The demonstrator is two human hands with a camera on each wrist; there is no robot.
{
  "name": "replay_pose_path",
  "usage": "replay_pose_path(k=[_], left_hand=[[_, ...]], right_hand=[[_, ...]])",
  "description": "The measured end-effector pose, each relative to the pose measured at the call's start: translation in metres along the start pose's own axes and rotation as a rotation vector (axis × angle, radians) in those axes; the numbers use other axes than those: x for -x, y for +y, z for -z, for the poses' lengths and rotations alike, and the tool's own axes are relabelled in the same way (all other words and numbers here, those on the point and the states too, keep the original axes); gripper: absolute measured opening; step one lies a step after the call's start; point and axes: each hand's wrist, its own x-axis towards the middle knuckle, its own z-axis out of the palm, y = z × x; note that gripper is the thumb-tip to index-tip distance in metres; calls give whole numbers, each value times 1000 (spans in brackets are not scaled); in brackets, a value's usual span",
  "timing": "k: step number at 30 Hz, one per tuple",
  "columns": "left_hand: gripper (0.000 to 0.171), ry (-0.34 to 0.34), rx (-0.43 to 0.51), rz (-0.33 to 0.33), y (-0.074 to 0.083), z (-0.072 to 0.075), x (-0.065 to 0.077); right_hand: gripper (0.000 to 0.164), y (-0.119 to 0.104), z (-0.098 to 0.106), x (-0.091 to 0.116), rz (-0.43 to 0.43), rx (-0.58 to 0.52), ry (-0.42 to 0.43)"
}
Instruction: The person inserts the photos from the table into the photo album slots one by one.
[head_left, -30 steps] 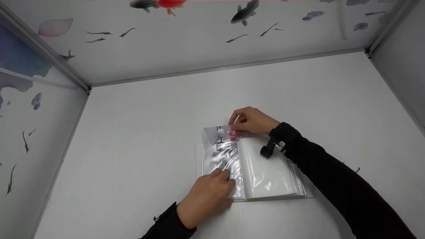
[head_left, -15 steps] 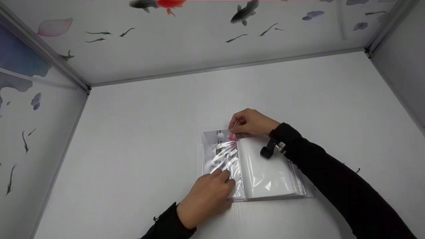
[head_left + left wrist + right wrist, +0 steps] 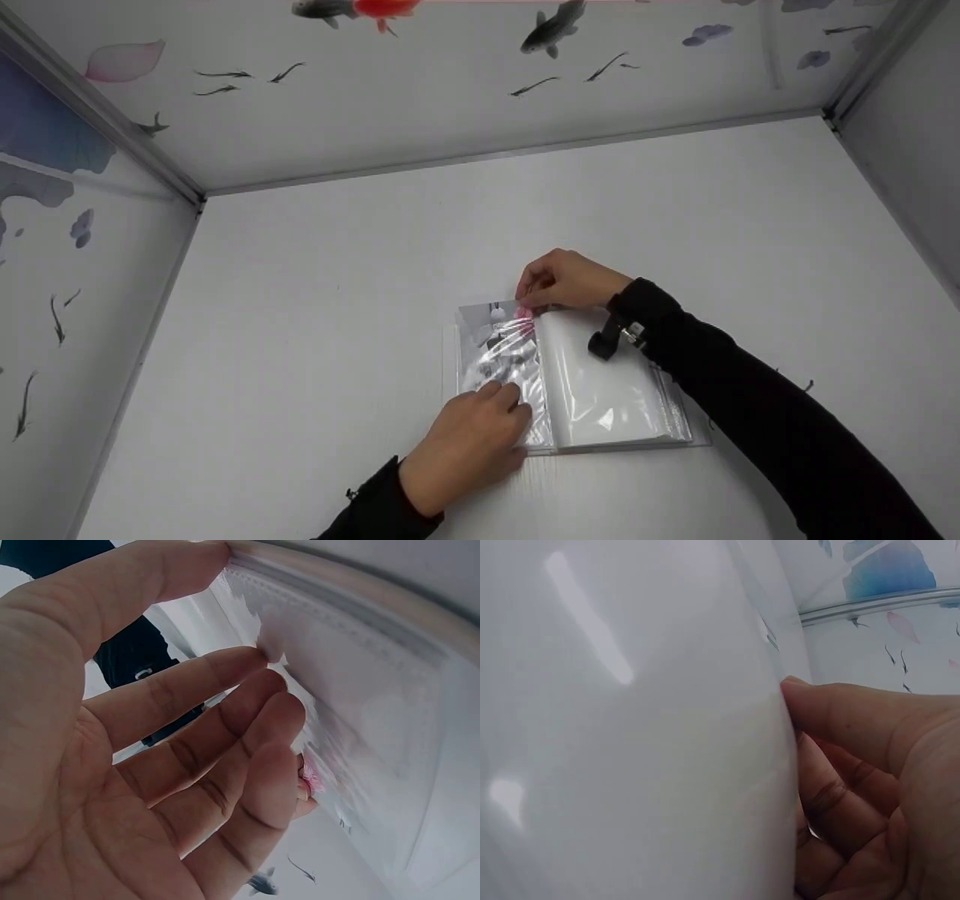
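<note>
A photo album (image 3: 611, 397) with clear plastic sleeves lies open on the white table. A photo (image 3: 477, 322) with grey tones and a pink patch is mostly inside the left page's shiny sleeve, its top strip sticking out. My right hand (image 3: 574, 279) pinches the photo's upper right edge between thumb and fingers. In the right wrist view, the raised white page (image 3: 652, 727) hides that grip's far side. My left hand (image 3: 472, 442) rests on the lower part of the left page. Its fingers (image 3: 259, 787) are gently bent over the sleeve, the thumb at the album's bottom edge.
The white table (image 3: 300, 322) spreads around the album. White panels (image 3: 420, 112) printed with fish and petals stand at the back and left, and a plain panel (image 3: 907, 142) stands at the right. Metal rails run along the corners.
The right hand has moved slightly toward the body, and the photo has slid farther down into the sleeve, so less of its top shows. The left hand has stayed in place.
</note>
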Motion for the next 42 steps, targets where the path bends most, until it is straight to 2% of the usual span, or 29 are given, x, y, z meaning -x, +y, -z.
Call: replay_pose_path(k=[5,12,20,26,42], left_hand=[[26,-1,9,-25,0,1,1],[25,9,16,-49,1,2,1],[23,-22,21,-39,1,2,0],[23,-16,34,-38,1,2,1],[23,3,42,-22,1,0,1]], right_hand=[[10,0,0,1,-17,15,-4],[10,1,0,1,8,36,-20],[10,1,-1,1,53,74,-36],[10,2,-2,1,90,74,-62],[6,9,-5,-2,95,81,-111]])
